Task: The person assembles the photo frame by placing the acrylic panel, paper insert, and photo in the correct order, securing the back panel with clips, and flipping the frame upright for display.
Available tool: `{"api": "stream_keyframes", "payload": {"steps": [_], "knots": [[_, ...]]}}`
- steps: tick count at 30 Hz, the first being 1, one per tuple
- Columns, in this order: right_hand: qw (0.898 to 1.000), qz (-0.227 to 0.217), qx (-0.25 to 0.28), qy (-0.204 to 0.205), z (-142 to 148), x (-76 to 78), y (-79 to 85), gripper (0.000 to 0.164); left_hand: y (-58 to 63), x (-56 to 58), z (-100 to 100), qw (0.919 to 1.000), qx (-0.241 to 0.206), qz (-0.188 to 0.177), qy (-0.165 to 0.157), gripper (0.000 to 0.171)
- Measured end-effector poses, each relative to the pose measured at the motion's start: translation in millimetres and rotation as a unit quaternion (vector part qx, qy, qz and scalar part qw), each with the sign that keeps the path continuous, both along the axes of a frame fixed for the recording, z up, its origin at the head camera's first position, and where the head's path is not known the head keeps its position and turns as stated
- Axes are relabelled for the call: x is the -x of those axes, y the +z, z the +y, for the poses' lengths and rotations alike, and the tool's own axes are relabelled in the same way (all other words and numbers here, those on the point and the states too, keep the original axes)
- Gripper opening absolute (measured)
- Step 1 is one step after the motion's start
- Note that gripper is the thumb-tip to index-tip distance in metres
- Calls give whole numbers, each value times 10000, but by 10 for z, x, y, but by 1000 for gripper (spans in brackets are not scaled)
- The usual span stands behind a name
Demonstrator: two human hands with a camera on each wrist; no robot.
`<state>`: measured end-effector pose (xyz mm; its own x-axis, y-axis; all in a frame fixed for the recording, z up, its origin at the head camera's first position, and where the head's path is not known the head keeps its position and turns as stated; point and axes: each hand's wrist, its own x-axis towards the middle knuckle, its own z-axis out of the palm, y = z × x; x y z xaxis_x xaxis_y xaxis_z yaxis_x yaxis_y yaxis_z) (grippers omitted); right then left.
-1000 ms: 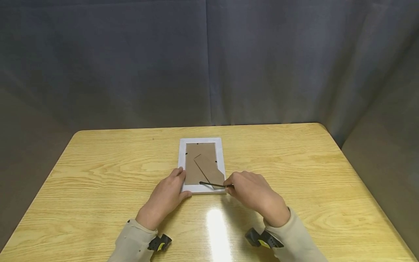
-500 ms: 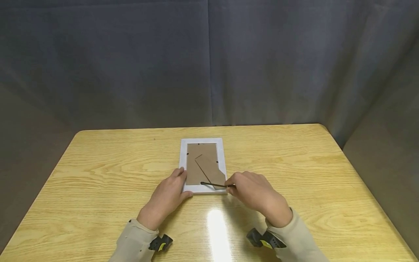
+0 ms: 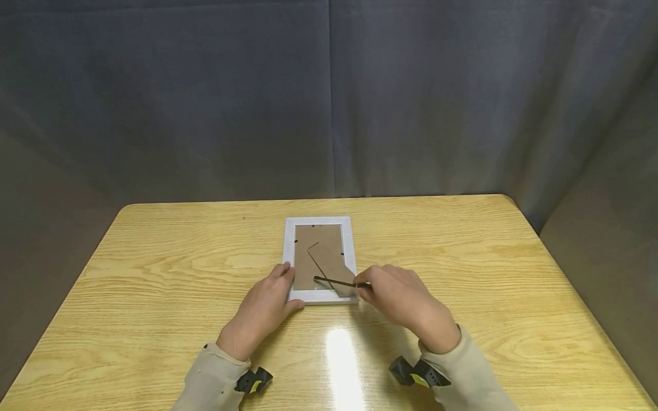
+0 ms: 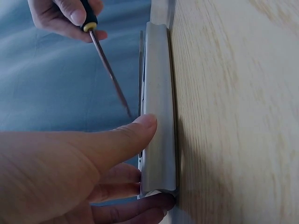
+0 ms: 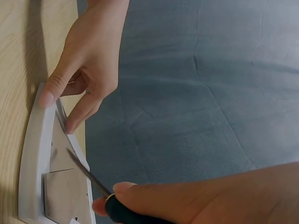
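Observation:
A white picture frame (image 3: 319, 221) lies face down on the wooden table, showing its brown backing board (image 3: 303, 268) with a slanted stand leg (image 3: 331, 264). My left hand (image 3: 262, 308) holds the frame's near left corner, thumb on the front edge and fingers along the left side. In my right hand (image 3: 403, 299) is a screwdriver (image 3: 334, 281), gripped by its dark handle with a yellow collar (image 4: 88, 27). Its thin shaft points left over the lower part of the backing. The left wrist view shows the tip raised a little off the board.
Small black tabs (image 3: 313, 226) sit along the backing's edges. The wooden table (image 3: 169, 274) spreads out on both sides, with a glare patch in front of the frame. Dark grey curtains (image 3: 231, 103) hang behind it. Black wrist straps show on both sleeves.
The screwdriver's tip has lifted from near the backing's bottom edge and shifted slightly away from me. My left hand keeps its hold on the frame.

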<state>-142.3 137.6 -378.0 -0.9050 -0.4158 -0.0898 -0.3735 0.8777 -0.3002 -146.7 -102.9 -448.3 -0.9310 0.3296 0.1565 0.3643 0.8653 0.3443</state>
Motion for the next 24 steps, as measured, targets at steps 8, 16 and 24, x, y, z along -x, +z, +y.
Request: {"api": "stream_keyframes", "payload": {"steps": [8,16,24], "knots": [[9998,183,78,-14,2,46,-51,16,-6,-1,9,10000,18,-82,8,65],[9998,173,45,-33,9,89,-103,11,-6,1,16,10000,23,-70,-16,65],[9997,228,118,-7,-31,129,-142,9,-2,6,-10,10000,31,-68,33,66]]}}
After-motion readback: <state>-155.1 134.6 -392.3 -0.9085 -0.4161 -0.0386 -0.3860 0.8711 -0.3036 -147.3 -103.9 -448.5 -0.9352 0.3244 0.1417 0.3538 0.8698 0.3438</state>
